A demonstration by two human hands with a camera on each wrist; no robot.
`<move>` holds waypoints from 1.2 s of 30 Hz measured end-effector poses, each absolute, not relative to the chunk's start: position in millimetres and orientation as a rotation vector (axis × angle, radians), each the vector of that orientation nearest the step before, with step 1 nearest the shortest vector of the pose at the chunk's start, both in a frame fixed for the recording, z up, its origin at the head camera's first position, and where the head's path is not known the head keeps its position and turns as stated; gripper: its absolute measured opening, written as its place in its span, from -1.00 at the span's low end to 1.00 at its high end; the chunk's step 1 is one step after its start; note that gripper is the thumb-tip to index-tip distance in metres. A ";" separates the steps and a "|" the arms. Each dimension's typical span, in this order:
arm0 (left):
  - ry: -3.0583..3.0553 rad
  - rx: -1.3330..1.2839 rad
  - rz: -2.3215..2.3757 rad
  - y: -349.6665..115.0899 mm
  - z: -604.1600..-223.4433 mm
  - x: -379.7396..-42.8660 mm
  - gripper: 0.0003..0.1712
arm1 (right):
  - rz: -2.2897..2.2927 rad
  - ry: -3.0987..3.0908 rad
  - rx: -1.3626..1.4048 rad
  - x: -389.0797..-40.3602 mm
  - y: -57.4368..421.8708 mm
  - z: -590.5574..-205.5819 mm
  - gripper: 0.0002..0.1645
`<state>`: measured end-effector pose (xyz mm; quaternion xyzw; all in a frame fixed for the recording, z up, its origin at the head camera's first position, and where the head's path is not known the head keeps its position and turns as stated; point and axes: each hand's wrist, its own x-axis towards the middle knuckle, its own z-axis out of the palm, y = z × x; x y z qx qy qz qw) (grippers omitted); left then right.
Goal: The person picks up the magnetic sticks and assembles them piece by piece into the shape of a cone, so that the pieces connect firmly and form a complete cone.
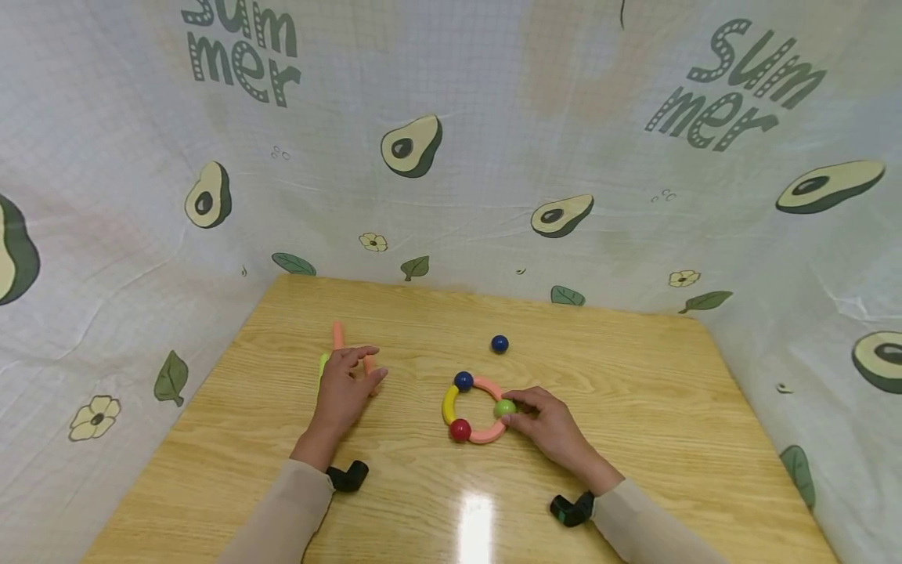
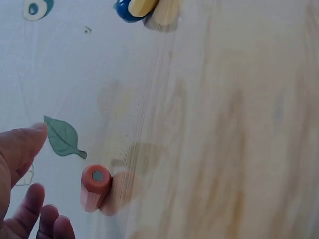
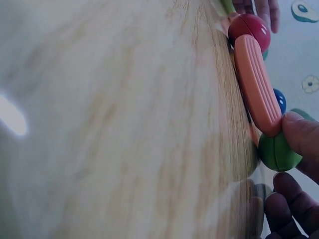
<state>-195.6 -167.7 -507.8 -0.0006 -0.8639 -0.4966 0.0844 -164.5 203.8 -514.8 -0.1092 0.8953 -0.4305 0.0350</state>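
On the table lies a ring of curved magnetic rods and balls: a yellow rod, two salmon-pink rods, a blue ball, a red ball and a green ball. My right hand pinches the green ball at the ring's right side, thumb against it and fingertips on the other side. At the left, my left hand hovers by the loose rods, thumb and fingers apart with nothing between them. Beyond its fingers in the left wrist view stands out a salmon rod with a magnet in its end.
Another blue ball lies behind the ring. Past the left hand are a straight salmon rod and a light green rod, partly hidden by the hand. A printed cloth hangs around the wooden table.
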 end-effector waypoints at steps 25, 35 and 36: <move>-2.787 0.036 -1.368 -173.5 -514.7 -208.5 -0.54 | -1.310 2.756 -0.353 -164.7 205.1 -516.2 -0.56; -2.826 -0.008 -1.312 -168.9 -511.0 -212.8 -0.47 | -1.305 2.765 -0.348 -165.1 204.5 -516.1 -0.55; -2.822 -0.005 -1.334 -168.3 -510.8 -213.1 -0.46 | -1.305 2.764 -0.348 -165.2 204.6 -516.0 -0.55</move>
